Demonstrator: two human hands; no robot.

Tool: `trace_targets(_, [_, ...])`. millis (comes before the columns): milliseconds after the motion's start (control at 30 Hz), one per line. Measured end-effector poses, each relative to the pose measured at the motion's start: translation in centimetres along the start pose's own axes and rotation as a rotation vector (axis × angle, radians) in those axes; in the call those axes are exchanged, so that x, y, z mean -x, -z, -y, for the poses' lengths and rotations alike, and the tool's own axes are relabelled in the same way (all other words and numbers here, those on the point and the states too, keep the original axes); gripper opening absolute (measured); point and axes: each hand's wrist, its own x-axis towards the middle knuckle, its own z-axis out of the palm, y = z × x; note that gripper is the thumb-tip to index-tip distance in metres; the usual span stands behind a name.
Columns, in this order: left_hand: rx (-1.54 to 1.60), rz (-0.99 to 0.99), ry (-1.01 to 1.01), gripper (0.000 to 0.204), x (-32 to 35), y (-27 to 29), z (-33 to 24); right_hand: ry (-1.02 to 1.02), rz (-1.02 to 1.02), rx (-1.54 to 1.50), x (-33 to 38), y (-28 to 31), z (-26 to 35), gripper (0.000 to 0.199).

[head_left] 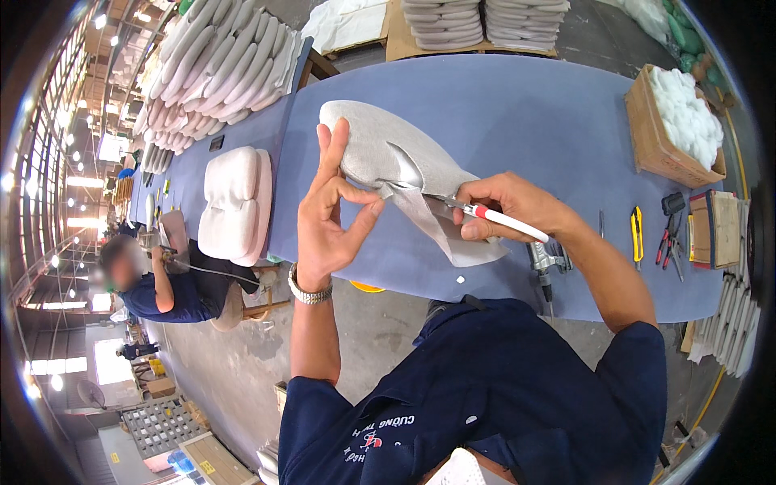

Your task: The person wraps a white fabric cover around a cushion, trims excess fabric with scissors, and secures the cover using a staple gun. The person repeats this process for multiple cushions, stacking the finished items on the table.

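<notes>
A grey fabric-covered cushion (pixel 380 133) stands tilted over the blue table, with an open slit in its cover and a shiny pale surface showing inside. Thumb and forefinger of my left hand (pixel 331 214) pinch a small edge of the grey cover beside the slit; its other fingers stretch up along the cushion. My right hand (pixel 509 206) grips a plier-like tool with red-and-white handles (pixel 505 220). The metal tip of that tool meets the cover near the slit's lower end. A loose flap of cover (pixel 465 238) hangs below.
On the blue table (pixel 550 121) lie a yellow utility knife (pixel 637 234), red-handled pliers (pixel 667 242) and an air tool (pixel 546 267). A carton of white stuffing (pixel 667 137) stands at the right. Finished-looking cushions (pixel 234 206) and tall stacks (pixel 226 56) are left. A co-worker (pixel 174 283) sits there.
</notes>
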Motion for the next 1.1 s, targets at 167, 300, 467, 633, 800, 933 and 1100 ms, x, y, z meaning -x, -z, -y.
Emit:
trace_targets(167, [0.032,-0.043,-0.003,0.018,0.0,-0.3,0.2,0.065,0.071,-0.021,0.5,0.4,-0.9,0.050])
trace_targets(300, [-0.042,-0.048,-0.014,0.021,-0.3,-0.7,0.0,0.031,0.072,-0.046,0.8,0.5,-0.3,0.050])
trace_targets(467, [-0.222,0.005,-0.023,0.045,-0.6,-1.6,-1.2,-0.182,0.168,-0.329,0.7,0.8,-0.4,0.054])
trace_targets(633, [-0.362,0.043,-0.028,0.054,-1.0,-1.9,-1.5,-0.116,0.123,-0.323,0.3,0.5,-0.5,0.052])
trace_targets(800, [-0.269,0.004,-0.005,0.040,-0.7,-2.3,-1.3,-0.138,0.133,-0.296,0.2,0.8,-0.6,0.048])
trace_targets(933, [-0.259,0.024,-0.003,0.026,-1.0,-2.1,-1.6,-0.127,0.155,-0.310,0.3,1.4,-1.2,0.047])
trace_targets(1100, [-0.292,0.100,0.056,0.024,-1.8,-1.0,-2.8,-0.132,0.156,-0.331,0.8,2.0,-0.8,0.049])
